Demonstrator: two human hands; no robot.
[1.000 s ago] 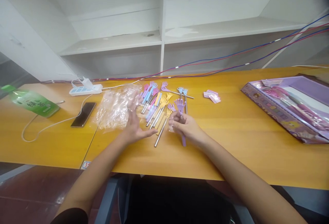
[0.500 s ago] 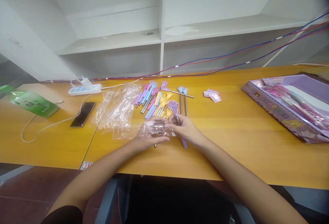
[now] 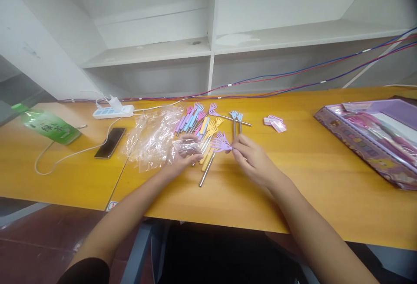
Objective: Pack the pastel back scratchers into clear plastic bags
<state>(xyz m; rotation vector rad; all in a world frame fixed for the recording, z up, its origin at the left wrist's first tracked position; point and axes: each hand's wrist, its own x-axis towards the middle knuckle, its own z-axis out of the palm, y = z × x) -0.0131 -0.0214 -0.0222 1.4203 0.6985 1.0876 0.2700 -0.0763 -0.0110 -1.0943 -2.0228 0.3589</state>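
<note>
My right hand (image 3: 252, 158) is closed on a purple back scratcher (image 3: 221, 143) just below its hand-shaped head, which points left. In my left hand (image 3: 179, 156) is a clear plastic bag (image 3: 186, 146), crinkled and shiny between thumb and fingers. Between and behind both hands lies a pile of back scratchers with pink, blue, purple and yellow heads, among them a yellow back scratcher (image 3: 212, 127). Two blue-headed back scratchers (image 3: 236, 121) lie side by side beyond my right hand. More clear plastic bags (image 3: 156, 138) are heaped left of the pile.
Small pink cards (image 3: 275, 122) lie right of the pile. At the far right sits a purple box (image 3: 365, 145) with packaged pink items. To the left are a phone (image 3: 110, 143), a green bottle (image 3: 48, 125) and a white power strip (image 3: 114, 111) with cables.
My hands have moved apart, the left one leftward with the bag, the right one rightward with the purple back scratcher. Its head has tipped over to the left. The view has shifted slightly.
</note>
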